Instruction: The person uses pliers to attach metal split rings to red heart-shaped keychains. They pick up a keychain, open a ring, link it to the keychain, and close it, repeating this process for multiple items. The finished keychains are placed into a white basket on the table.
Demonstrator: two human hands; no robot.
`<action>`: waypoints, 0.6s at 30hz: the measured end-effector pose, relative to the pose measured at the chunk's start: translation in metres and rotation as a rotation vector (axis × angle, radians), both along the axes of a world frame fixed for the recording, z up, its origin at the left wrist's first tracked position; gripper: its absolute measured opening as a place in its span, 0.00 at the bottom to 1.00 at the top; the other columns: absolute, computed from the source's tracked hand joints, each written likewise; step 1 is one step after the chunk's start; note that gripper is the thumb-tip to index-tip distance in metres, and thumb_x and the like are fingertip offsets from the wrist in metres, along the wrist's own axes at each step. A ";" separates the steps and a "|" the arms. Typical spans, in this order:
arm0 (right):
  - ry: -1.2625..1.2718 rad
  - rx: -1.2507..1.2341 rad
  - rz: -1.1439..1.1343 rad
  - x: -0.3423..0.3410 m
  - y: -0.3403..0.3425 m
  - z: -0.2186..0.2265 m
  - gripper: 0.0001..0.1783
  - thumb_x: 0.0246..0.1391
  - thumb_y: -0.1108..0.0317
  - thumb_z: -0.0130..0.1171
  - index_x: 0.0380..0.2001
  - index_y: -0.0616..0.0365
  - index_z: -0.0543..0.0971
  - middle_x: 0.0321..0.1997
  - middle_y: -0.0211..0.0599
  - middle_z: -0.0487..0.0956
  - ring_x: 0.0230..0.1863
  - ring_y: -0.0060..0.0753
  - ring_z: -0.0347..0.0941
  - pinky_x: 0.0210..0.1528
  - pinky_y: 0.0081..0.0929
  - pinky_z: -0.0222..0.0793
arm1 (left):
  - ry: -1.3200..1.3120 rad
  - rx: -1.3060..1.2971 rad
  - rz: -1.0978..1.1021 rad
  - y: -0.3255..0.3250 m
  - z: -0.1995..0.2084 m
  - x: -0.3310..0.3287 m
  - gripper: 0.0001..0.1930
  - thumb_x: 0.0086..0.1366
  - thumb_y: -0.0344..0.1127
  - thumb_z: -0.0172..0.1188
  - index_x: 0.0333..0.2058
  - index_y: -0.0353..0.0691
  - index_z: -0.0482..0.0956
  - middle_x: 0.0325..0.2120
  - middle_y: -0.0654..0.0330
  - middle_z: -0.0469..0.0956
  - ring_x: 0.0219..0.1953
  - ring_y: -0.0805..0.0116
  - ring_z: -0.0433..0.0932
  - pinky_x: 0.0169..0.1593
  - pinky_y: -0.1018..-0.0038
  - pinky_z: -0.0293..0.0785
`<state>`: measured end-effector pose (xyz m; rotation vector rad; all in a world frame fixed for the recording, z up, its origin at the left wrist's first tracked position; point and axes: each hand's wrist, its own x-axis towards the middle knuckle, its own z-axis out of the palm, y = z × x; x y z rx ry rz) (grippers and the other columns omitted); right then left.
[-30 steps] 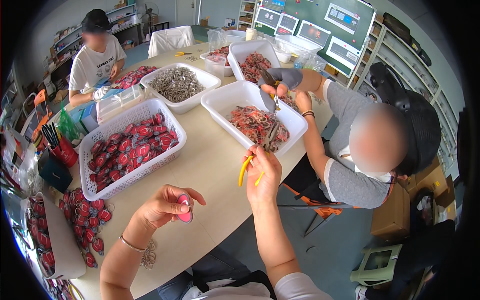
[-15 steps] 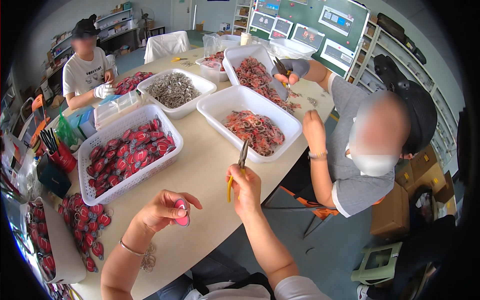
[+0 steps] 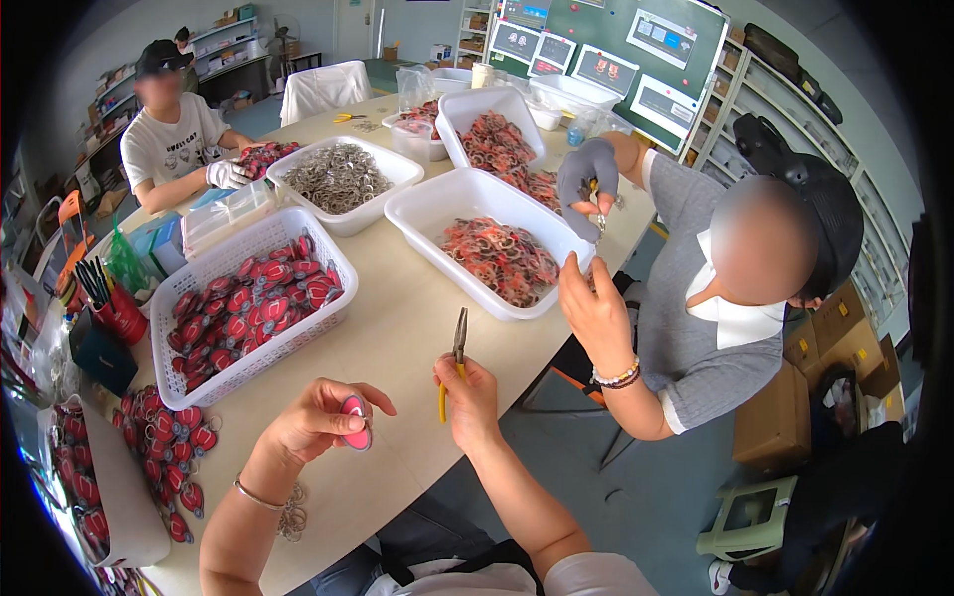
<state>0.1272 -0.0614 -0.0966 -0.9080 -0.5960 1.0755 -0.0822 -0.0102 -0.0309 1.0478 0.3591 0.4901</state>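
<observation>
My left hand [image 3: 320, 419] pinches a flat red oval tag [image 3: 354, 417] with a grey edge between thumb and fingers, above the table's near side. Level with it to the right, my right hand [image 3: 471, 399] grips long-nose pliers [image 3: 460, 336] with yellow handles. Their jaws point up and stay apart from the tag; whether the tips touch each other is too small to tell. Below my left wrist lies a small pile of metal rings [image 3: 292, 517]. Many similar red tags [image 3: 260, 308] fill a white perforated basket [image 3: 260, 375] ahead of my left hand.
More red tags [image 3: 171, 447] lie loose beside a white bin [image 3: 134, 507] at left. Farther back stand a tub of metal rings [image 3: 336, 181] and a tub of red-and-metal pieces [image 3: 499, 260]. A co-worker [image 3: 686, 298] sits close on the right, holding pliers; another person [image 3: 171, 134] sits across.
My right hand and the pliers have shifted slightly left and down. My left hand keeps the tag almost in place. The right co-worker's two hands have come closer together near the tub.
</observation>
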 end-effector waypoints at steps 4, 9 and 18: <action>0.029 -0.031 -0.012 -0.001 -0.003 -0.006 0.08 0.54 0.67 0.61 0.32 0.59 0.75 0.29 0.26 0.72 0.34 0.20 0.65 0.41 0.19 0.61 | 0.021 0.004 0.001 -0.001 0.003 0.000 0.09 0.52 0.32 0.67 0.25 0.32 0.79 0.39 0.44 0.75 0.23 0.77 0.71 0.23 0.84 0.63; 0.033 -0.059 0.002 0.001 -0.004 -0.008 0.08 0.54 0.66 0.61 0.32 0.58 0.75 0.29 0.26 0.72 0.34 0.20 0.65 0.41 0.20 0.61 | 0.021 -0.002 0.008 -0.001 0.000 0.003 0.09 0.51 0.32 0.67 0.24 0.32 0.79 0.38 0.44 0.75 0.22 0.77 0.70 0.22 0.84 0.62; 0.054 -0.048 0.036 0.002 -0.008 -0.010 0.09 0.55 0.64 0.60 0.32 0.57 0.75 0.31 0.27 0.73 0.36 0.22 0.65 0.43 0.21 0.60 | 0.033 -0.010 0.002 -0.001 0.000 0.010 0.09 0.51 0.32 0.68 0.24 0.31 0.79 0.36 0.44 0.75 0.20 0.78 0.69 0.22 0.84 0.62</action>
